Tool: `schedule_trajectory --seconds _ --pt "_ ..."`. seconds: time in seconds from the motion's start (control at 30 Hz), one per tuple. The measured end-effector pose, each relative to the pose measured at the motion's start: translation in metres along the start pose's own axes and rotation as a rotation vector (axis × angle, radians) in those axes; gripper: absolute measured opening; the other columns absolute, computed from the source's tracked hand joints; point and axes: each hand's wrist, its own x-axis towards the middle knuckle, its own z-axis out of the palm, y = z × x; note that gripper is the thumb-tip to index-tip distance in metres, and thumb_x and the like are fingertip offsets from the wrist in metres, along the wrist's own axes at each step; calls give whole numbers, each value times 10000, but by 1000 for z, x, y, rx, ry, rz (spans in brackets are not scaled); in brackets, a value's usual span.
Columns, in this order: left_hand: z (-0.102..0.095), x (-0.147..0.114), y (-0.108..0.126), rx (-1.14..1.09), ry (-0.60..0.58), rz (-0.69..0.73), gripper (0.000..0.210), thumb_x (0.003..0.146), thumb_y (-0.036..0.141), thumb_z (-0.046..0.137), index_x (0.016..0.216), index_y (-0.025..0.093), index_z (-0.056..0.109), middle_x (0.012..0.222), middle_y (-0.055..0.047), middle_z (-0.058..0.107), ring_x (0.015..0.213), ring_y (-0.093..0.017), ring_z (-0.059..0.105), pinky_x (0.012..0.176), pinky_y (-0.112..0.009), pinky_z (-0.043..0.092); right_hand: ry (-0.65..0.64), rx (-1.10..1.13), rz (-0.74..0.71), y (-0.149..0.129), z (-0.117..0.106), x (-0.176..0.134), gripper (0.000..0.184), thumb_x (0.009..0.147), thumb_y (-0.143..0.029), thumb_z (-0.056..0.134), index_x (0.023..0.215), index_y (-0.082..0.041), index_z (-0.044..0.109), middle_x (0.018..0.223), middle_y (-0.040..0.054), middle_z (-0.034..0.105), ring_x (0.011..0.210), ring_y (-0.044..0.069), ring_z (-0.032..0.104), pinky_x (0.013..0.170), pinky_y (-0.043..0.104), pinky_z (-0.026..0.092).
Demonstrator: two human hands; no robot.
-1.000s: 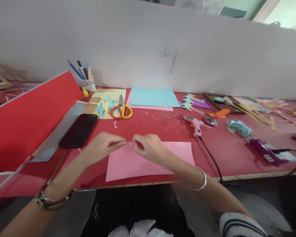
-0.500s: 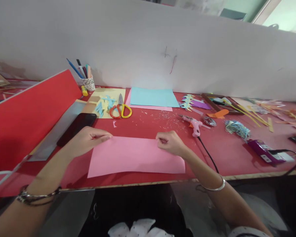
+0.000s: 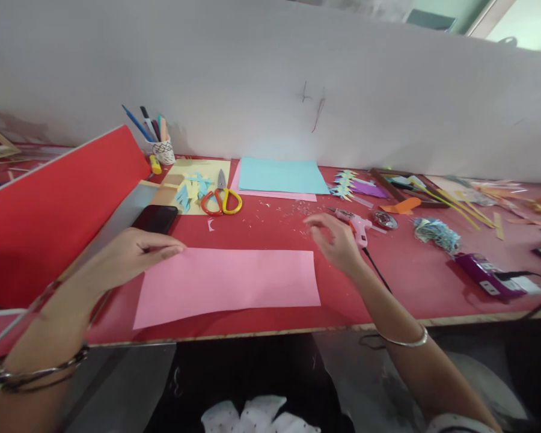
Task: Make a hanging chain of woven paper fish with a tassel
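A pink sheet of paper [image 3: 234, 279] lies along the front of the red table. My left hand [image 3: 139, 255] pinches its far left corner between thumb and fingers. Off the sheet's right end, my right hand [image 3: 336, 240] hovers with its fingers apart and nothing in them. Just behind that hand is a pink glue gun [image 3: 358, 226], its cord partly hidden by my wrist. Scissors [image 3: 221, 195] with one red and one yellow handle rest beyond the paper. A dark phone [image 3: 156, 219] lies behind my left hand, which covers part of it.
A red board [image 3: 58, 210] leans at the left, near a cup of pens [image 3: 163, 150]. Blue paper [image 3: 282, 176] lies at the back, beside paper scraps [image 3: 193, 189]. At the right are a tape roll [image 3: 385, 220], a purple power strip [image 3: 487, 276] and a tray [image 3: 390, 185].
My right hand has let go of the pink sheet, opened and moved right and up. My left hand, still pinching the corner, has drawn the sheet to the left.
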Motion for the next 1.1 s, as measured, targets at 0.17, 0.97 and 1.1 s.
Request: schedule_trajectory --seconds 0.17,0.97,1.1 --pt "9 0 9 -101 66 28 337 700 461 543 790 176 699 860 -31 712 821 -208 604 728 -242 452 -499 7 -219 -41 20 11 177 834 -245 418 843 -170 579 836 50 616 761 143 548 706 272 402" --pt "85 29 56 716 441 866 198 803 152 409 655 158 540 650 -32 589 598 -154 530 554 -259 372 -535 43 -36 -59 48 10 154 817 -214 486 720 -159 593 694 4 609 610 88 501 554 193 283" --pt "84 30 51 713 467 959 277 804 109 364 562 179 480 418 38 478 408 -110 426 501 -241 334 -584 89 -88 -57 41 9 218 835 -240 457 653 -152 540 599 -24 534 545 71 437 542 190 273"
